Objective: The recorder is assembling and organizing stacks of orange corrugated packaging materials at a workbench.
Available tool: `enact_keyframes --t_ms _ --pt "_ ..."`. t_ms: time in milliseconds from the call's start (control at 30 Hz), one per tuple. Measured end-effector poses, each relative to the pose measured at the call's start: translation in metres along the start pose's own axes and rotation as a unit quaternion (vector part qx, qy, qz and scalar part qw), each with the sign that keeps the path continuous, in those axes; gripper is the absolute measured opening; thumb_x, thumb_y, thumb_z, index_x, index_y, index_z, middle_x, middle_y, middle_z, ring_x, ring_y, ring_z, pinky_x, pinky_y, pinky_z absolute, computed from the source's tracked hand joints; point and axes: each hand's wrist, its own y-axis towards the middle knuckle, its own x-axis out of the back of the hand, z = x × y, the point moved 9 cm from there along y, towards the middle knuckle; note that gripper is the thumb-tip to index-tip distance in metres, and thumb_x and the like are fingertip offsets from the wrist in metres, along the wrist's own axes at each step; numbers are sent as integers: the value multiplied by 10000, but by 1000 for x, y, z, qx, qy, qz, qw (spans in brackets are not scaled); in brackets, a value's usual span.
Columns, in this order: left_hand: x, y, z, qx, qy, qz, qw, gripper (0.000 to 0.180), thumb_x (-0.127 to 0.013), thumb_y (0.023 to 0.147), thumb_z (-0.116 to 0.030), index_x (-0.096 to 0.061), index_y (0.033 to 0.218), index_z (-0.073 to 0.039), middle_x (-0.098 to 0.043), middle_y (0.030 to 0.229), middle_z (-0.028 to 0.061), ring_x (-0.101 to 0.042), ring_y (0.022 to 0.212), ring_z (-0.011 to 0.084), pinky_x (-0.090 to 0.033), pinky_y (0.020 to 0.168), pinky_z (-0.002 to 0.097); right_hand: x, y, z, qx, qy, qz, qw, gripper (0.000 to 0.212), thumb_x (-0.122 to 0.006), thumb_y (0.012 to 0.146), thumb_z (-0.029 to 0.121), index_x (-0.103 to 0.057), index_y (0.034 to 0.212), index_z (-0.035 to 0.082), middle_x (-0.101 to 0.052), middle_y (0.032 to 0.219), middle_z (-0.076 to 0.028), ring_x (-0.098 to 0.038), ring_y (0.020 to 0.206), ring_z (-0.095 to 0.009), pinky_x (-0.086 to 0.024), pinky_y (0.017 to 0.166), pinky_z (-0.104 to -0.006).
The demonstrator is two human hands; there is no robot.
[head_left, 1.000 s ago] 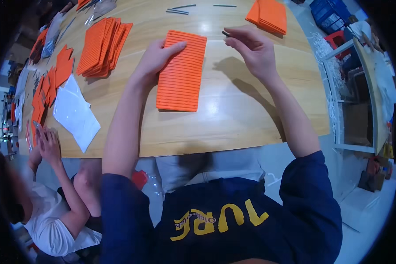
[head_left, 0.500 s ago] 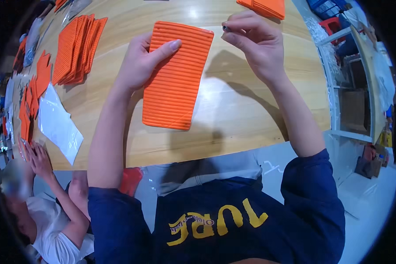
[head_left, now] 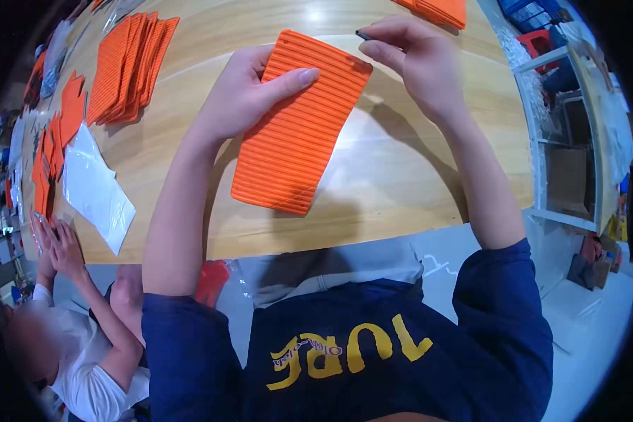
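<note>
An orange ribbed sheet (head_left: 299, 133) is gripped along its left edge by my left hand (head_left: 250, 91), thumb on top and fingers behind it. The sheet tilts, with its upper end toward the right and its lower end over the table near me. Beyond its upper right corner, my right hand (head_left: 418, 60) is closed in a pinch. Between thumb and forefinger it holds a small dark stick-like piece (head_left: 362, 35); most of that piece is hidden by the fingers. The piece and the sheet are apart.
On the wooden table (head_left: 401, 190) lie a stack of orange ribbed sheets (head_left: 123, 70), another orange pile (head_left: 439, 10) at the far right, loose orange pieces (head_left: 53, 155) and a white plastic-wrapped packet (head_left: 95, 186). A co-worker (head_left: 84, 352) sits at left; a metal-framed shelf (head_left: 570, 141) stands right.
My left hand has moved right and turned the sheet, so its upper end leans further right. My right hand has shifted slightly right, and the dark piece now shows more of its length.
</note>
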Motion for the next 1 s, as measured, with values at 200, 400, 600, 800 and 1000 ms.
enact_keyframes --t_ms 200,400,600,800,1000 --pt "-11 -2 -2 -8 21 48 999 226 -717 945 -163 -697 1048 37 -691 820 43 -595 649 79 -480 575 196 -6 -1 -2 -53 -17 14 998 199 -720 933 43 -730 1130 14 -728 1020 -64 -660 894 -120 -536 843 -225" --pt "-19 -4 -5 -26 20 83 996 233 -718 937 -183 -708 1008 39 -690 785 52 -595 617 88 -481 550 207 -9 3 -6 -62 2 25 998 163 -701 943 61 -735 1092 4 -730 991 -73 -657 850 -142 -529 790 -245" --pt "-23 -6 -7 -5 15 109 994 226 -716 938 -187 -706 992 32 -687 781 57 -598 609 88 -476 541 197 -10 1 -17 -81 19 28 996 143 -682 954 79 -739 1054 -5 -732 962 -82 -655 807 -163 -521 736 -264" --pt "-18 -4 -1 -26 4 90 996 267 -726 942 -233 -714 1005 27 -697 785 62 -613 617 85 -482 547 191 -15 0 -26 -96 35 41 994 147 -662 964 96 -743 1016 -14 -734 933 -91 -652 764 -185 -513 682 -283" --pt "-10 -2 1 9 -10 28 1000 311 -731 948 -279 -726 1018 24 -712 801 71 -628 635 85 -487 557 186 -16 -2 -28 -107 50 46 992 167 -647 973 111 -747 984 -22 -735 909 -98 -650 727 -203 -507 637 -299"
